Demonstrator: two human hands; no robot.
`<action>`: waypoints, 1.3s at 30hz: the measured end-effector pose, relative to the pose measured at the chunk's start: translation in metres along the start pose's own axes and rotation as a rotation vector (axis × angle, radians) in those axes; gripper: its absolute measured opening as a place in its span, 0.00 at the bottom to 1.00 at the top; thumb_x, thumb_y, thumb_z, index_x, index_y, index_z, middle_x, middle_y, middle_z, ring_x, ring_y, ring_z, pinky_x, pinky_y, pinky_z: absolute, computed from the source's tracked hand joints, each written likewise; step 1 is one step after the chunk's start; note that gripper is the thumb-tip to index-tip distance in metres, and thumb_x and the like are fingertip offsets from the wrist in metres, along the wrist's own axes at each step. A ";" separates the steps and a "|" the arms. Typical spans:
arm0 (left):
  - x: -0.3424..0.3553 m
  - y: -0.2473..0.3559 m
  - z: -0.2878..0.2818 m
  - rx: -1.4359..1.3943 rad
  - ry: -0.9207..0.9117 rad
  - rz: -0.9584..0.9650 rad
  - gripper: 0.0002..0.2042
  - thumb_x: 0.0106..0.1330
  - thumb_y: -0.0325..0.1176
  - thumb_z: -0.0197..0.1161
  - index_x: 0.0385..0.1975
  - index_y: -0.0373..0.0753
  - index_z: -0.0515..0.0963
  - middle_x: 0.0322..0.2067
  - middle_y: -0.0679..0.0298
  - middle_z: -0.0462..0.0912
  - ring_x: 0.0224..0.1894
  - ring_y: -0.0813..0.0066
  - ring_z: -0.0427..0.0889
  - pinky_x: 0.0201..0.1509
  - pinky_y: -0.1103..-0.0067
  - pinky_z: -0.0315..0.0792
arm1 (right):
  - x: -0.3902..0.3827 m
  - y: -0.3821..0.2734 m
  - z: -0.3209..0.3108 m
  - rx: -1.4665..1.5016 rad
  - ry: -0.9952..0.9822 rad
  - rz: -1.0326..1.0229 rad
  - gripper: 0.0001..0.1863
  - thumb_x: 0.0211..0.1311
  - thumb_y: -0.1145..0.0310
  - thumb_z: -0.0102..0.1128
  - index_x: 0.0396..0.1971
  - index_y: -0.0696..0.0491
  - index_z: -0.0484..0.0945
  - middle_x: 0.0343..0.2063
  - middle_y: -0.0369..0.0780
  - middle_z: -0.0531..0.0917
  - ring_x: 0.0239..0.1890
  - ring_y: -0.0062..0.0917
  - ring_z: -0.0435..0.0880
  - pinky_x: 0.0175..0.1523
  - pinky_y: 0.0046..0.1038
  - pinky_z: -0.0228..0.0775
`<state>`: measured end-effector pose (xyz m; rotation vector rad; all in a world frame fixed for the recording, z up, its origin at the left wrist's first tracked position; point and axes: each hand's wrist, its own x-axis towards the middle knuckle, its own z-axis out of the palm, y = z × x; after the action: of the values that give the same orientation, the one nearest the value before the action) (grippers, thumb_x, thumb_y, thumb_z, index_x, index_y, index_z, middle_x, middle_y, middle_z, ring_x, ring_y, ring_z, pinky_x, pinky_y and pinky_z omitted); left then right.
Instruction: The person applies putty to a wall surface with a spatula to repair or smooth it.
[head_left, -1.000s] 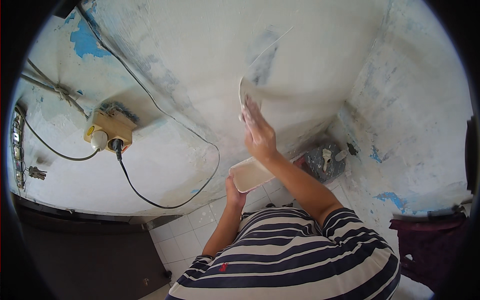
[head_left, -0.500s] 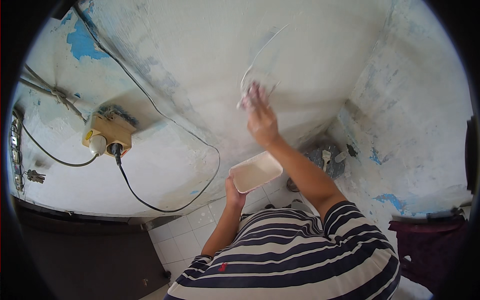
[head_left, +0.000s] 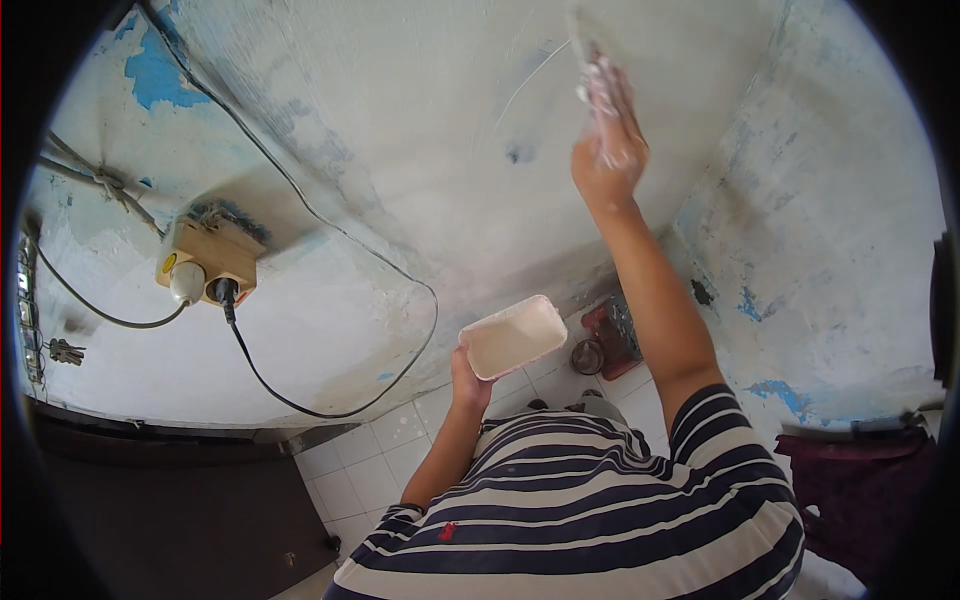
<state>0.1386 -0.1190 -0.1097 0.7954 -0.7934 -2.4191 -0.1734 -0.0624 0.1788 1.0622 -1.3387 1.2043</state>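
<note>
Now, the left hand is clamped on a pale tray, near centre toward five o'clock; at one o'clock, the right hand grips a blurred pale tool.

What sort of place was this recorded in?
Likely a worn indoor room, perhaps in a home: blue patches on the mottled wall, a socket box with plugs, and a tiled floor.

No words or numbers could be read. A round yellow sticker sat on the beige socket box at left; its print was too small to make out. A small red emblem marked the near, striped shirt; details unclear.
</note>
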 end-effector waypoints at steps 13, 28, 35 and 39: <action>0.002 0.005 -0.016 -0.037 0.013 0.020 0.27 0.79 0.52 0.41 0.65 0.38 0.70 0.59 0.56 0.80 0.59 0.58 0.82 0.55 0.59 0.82 | -0.093 -0.081 -0.030 0.366 -0.106 0.132 0.20 0.67 0.85 0.53 0.57 0.63 0.81 0.59 0.52 0.83 0.63 0.42 0.83 0.69 0.44 0.73; 0.014 0.006 -0.028 0.083 -0.058 -0.037 0.31 0.78 0.56 0.34 0.70 0.41 0.66 0.65 0.56 0.75 0.69 0.53 0.74 0.69 0.53 0.73 | -0.108 -0.140 0.004 0.427 -0.260 0.206 0.29 0.53 0.89 0.50 0.58 0.60 0.80 0.63 0.52 0.79 0.70 0.45 0.75 0.75 0.45 0.65; 0.006 0.010 -0.023 0.097 -0.053 -0.003 0.31 0.78 0.54 0.34 0.70 0.40 0.66 0.65 0.55 0.75 0.67 0.53 0.75 0.68 0.53 0.72 | -0.031 -0.054 -0.009 0.095 0.097 0.256 0.28 0.57 0.90 0.48 0.60 0.66 0.76 0.59 0.55 0.82 0.57 0.45 0.86 0.57 0.35 0.84; -0.001 0.011 -0.004 0.030 -0.019 0.021 0.26 0.79 0.50 0.41 0.63 0.36 0.72 0.55 0.55 0.82 0.56 0.57 0.84 0.53 0.59 0.83 | -0.026 -0.035 0.007 0.036 -0.028 0.287 0.30 0.55 0.91 0.49 0.60 0.62 0.78 0.60 0.54 0.81 0.61 0.47 0.83 0.66 0.40 0.77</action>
<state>0.1444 -0.1280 -0.1055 0.7726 -0.8427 -2.4054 -0.1366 -0.0737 0.1564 0.9362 -1.5340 1.4322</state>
